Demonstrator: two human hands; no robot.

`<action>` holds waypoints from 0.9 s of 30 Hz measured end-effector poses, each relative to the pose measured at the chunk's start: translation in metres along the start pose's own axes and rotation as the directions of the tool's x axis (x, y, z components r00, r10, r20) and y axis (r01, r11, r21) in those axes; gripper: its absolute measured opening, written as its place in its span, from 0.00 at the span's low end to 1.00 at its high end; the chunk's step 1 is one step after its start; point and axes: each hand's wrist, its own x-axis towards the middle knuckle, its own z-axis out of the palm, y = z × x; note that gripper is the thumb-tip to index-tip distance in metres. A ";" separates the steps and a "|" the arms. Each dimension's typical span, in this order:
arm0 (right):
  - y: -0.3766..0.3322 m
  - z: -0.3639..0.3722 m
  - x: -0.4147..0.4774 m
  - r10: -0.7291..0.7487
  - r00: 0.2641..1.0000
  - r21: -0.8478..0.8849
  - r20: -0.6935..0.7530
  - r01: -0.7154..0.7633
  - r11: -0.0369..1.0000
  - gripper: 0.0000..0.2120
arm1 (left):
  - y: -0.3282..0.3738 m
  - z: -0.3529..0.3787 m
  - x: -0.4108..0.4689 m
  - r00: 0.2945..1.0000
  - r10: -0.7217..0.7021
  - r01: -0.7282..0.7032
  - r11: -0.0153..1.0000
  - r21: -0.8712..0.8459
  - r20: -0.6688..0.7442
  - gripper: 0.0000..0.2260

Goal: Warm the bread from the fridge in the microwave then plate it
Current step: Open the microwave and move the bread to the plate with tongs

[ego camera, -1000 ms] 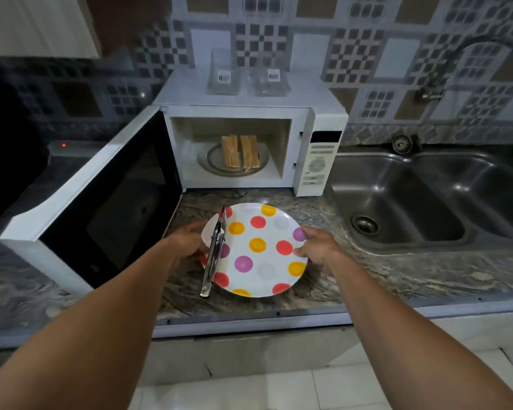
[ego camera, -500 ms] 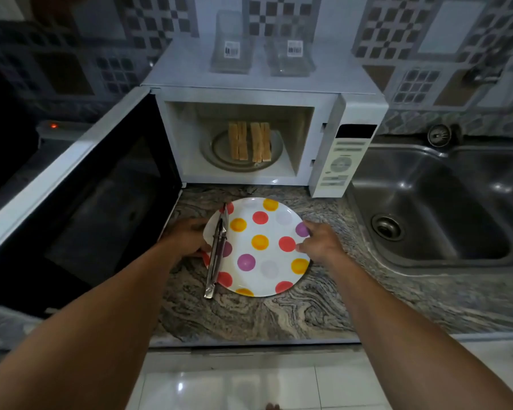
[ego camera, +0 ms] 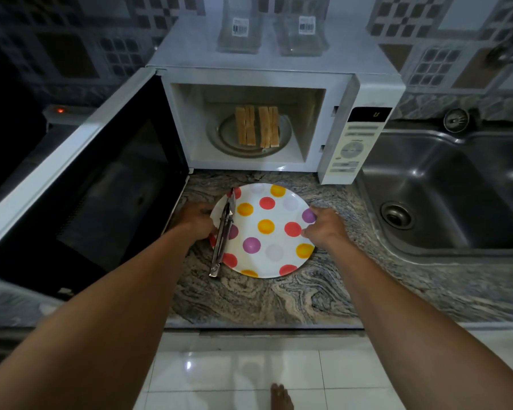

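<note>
A white plate with coloured dots lies on the marbled counter in front of the microwave. My left hand grips its left rim and my right hand grips its right rim. Metal tongs rest along the plate's left side, their handle end past the rim. Inside the microwave, several slices of bread stand on edge on the glass turntable. The microwave door hangs wide open to the left.
A steel sink with a drain lies right of the microwave. Two clear containers stand on the microwave top. The counter's front edge runs below the plate. A bare foot shows on the white floor tiles.
The view has come closer and tilted down, so the microwave and plate look larger. Both hands stay on the plate's rims; the plate and tongs hardly shifted on the counter.
</note>
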 end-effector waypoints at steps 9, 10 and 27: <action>-0.005 0.002 -0.010 -0.009 0.997 -0.043 -0.081 0.005 0.999 0.15 | 0.023 0.012 -0.040 0.974 0.050 -0.010 0.983 0.182 -0.220 0.17; -0.006 0.000 -0.011 -0.006 0.995 -0.040 -0.099 0.002 0.999 0.13 | 0.023 0.013 -0.041 0.981 0.058 -0.021 0.980 0.197 -0.184 0.23; -0.068 -0.017 -0.074 -0.263 0.902 0.368 0.343 0.129 0.921 0.13 | 0.112 0.020 -0.069 0.955 0.295 -0.270 0.874 -0.405 0.000 0.19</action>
